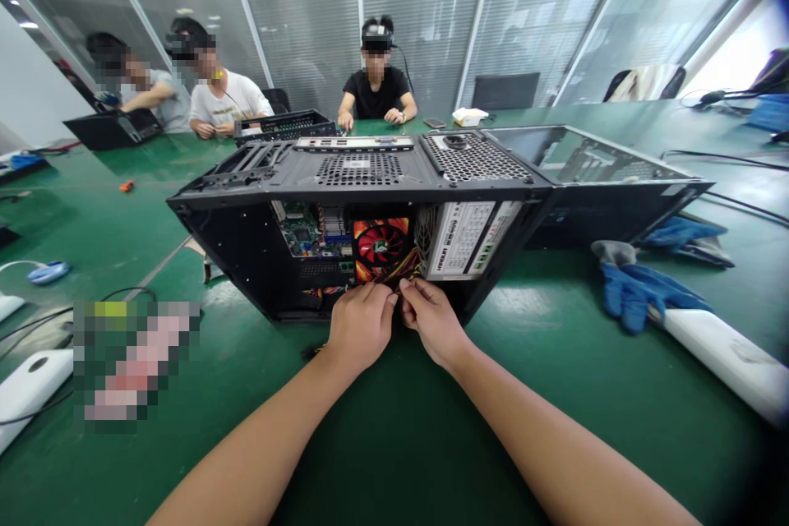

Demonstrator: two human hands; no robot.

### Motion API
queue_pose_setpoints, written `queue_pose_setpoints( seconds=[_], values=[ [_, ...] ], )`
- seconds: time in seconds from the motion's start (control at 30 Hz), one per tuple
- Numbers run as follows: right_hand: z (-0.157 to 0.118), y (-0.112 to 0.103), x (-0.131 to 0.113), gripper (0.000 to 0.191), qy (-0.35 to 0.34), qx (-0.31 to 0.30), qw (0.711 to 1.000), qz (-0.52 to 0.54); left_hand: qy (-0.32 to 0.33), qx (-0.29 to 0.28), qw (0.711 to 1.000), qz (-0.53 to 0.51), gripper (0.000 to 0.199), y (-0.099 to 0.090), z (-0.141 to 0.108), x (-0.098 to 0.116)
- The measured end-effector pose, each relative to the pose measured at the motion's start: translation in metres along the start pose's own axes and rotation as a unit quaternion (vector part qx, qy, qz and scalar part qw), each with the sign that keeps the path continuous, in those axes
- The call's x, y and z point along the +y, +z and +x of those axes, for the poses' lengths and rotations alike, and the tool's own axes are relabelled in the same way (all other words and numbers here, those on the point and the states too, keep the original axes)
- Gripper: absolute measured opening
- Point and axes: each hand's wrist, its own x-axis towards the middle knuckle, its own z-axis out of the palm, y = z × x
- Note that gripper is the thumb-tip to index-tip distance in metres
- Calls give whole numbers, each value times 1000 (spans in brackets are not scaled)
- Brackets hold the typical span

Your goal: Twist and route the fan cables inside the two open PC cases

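An open black computer case (228, 240) lies on the green table (394, 460) in front of me. Inside it are a motherboard (302, 232), a red fan (380, 246) and a power supply with a white label (472, 240). Colored cables (403, 265) run below the fan. At the case's lower front edge, my left hand (362, 325) has its fingers closed, close to the cables. My right hand (430, 316) pinches beside it, the fingertips nearly touching the left thumb. What lies between the fingers is too small and hidden to name.
Blue gloves (647, 289) and a white device (727, 353) lie at the right. Another case (616, 201) stands behind them. White devices with cables (37, 378) are at the left. Three people sit across the table, two beside other cases (111, 130).
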Motion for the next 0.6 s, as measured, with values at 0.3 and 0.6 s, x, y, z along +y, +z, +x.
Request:
queue_pose_setpoints(
  seconds=[0.3, 0.6],
  values=[
    [-1, 0, -1, 41, -8, -2, 1000, 2, 0, -17, 1000, 14, 19, 0, -1, 1],
    [1, -1, 2, 37, -2, -3, 1000, 5, 29, 9, 998, 60, 15, 3, -2, 3]
  ],
)
